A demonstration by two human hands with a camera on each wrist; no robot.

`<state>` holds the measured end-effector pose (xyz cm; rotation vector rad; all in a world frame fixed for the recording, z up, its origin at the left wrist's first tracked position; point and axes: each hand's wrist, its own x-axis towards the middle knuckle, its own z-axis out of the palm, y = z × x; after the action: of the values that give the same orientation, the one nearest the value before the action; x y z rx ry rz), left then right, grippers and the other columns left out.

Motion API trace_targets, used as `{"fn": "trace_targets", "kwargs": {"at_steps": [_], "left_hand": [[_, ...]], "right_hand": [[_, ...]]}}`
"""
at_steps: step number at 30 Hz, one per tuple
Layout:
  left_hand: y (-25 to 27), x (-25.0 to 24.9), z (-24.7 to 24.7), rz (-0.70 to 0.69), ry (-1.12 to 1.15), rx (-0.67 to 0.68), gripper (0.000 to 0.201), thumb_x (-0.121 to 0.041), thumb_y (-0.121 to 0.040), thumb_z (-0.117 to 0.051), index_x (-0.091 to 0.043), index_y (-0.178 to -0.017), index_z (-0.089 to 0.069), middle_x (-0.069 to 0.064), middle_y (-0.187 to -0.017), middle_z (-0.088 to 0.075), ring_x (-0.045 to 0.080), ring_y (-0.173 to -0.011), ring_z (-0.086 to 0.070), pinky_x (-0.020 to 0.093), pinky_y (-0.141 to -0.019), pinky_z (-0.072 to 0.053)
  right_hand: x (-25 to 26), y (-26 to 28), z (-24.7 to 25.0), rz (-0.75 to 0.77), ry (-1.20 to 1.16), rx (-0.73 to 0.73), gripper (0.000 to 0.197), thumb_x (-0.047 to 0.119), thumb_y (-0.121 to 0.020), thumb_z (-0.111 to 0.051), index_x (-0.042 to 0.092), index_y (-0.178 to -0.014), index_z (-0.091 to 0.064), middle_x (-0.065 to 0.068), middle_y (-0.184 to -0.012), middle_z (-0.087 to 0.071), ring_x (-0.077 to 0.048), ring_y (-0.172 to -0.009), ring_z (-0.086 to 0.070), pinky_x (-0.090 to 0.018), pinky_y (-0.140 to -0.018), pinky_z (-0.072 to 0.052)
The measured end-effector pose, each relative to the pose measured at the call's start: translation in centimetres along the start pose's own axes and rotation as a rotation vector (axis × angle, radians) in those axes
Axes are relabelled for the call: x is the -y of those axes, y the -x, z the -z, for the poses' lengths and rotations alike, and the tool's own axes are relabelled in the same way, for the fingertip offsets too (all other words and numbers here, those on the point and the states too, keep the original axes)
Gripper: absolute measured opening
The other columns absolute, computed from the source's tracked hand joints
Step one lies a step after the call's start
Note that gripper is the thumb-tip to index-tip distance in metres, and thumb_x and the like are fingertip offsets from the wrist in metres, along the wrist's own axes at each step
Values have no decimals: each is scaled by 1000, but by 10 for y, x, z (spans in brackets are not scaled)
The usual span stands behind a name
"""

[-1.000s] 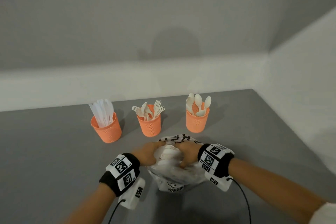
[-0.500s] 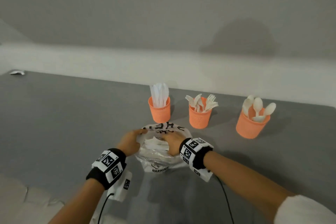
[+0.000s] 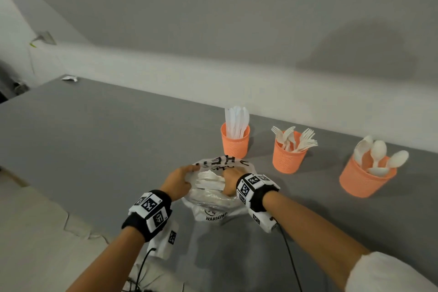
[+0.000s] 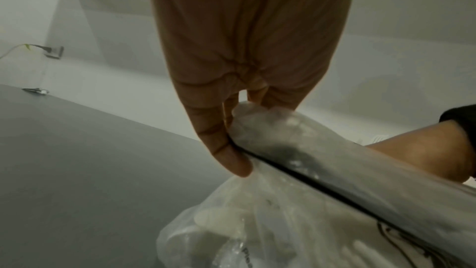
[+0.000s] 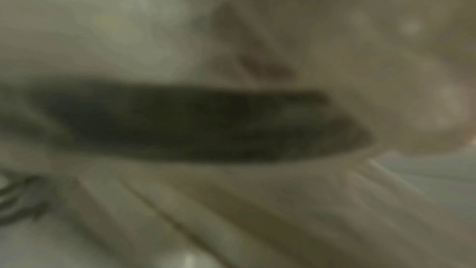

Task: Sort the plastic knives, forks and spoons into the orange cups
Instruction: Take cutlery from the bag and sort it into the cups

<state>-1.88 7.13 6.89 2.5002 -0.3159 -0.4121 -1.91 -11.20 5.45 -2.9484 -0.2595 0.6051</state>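
Three orange cups stand in a row at the back of the grey table: one with white knives (image 3: 235,144), one with forks (image 3: 288,156), one with spoons (image 3: 360,180). In front of the knife cup lies a clear plastic bag (image 3: 213,208) with black print, holding loose white cutlery (image 3: 208,176). My left hand (image 3: 177,182) pinches the bag's left rim (image 4: 257,130). My right hand (image 3: 228,182) is curled at the bag's right rim, and the film is stretched taut between the hands. Its fingertips are hidden, and the right wrist view is only blur.
The grey table (image 3: 94,137) runs far to the left, with a small crumpled scrap (image 3: 70,78) at its back corner. A white wall rises behind the cups. The table's near edge drops to pale floor (image 3: 35,232) at lower left.
The view has swung left, so the cups now sit toward the right of the picture. Both hands stay on the bag, which holds the same spot in front of the cups.
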Motion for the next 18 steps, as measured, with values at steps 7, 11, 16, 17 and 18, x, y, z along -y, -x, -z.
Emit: {"fn": "trace_targets", "kwargs": {"at_steps": [7,11,16,17,18], "left_hand": [[-14,-8,-9,-46,9,55,62,15,-76,-43,-13,-132,-49,2,-140,-48,21,-130,-45,21,-106,-29],[-19,-8,-10,-58,5,73,63,16,-75,-42,-10,-132,-49,3,-140,-48,20,-131,-44,21,-106,-29],[-24,-10,-2,-36,-38,42,61,13,-75,-43,-12,-130,-50,4,-135,-52,23,-126,-48,24,-103,-33],[-24,-12,-1,-27,-50,32,59,13,-76,-44,-11,-130,-50,4,-134,-53,24,-125,-49,24,-101,-34],[-25,-13,-1,-22,-59,23,58,12,-76,-44,-10,-129,-50,5,-133,-54,25,-123,-50,24,-100,-34]], "right_hand": [[-15,2,-1,-78,-99,105,18,22,-78,-66,7,-83,-57,-9,-87,-61,-26,-86,-57,-31,-73,-47],[-21,1,-6,-76,-134,70,38,30,-80,-64,5,-108,-61,-12,-115,-63,-28,-106,-59,-33,-89,-48],[-24,4,-7,-44,-296,-75,43,31,-75,-68,10,-111,-61,-10,-113,-65,-27,-105,-60,-33,-90,-48],[-24,5,-6,-34,-357,-90,42,28,-74,-69,9,-111,-61,-10,-111,-66,-28,-104,-60,-32,-90,-47],[-24,7,-5,-15,-428,-110,40,23,-75,-69,8,-111,-61,-11,-111,-66,-28,-104,-60,-31,-90,-47]]}}
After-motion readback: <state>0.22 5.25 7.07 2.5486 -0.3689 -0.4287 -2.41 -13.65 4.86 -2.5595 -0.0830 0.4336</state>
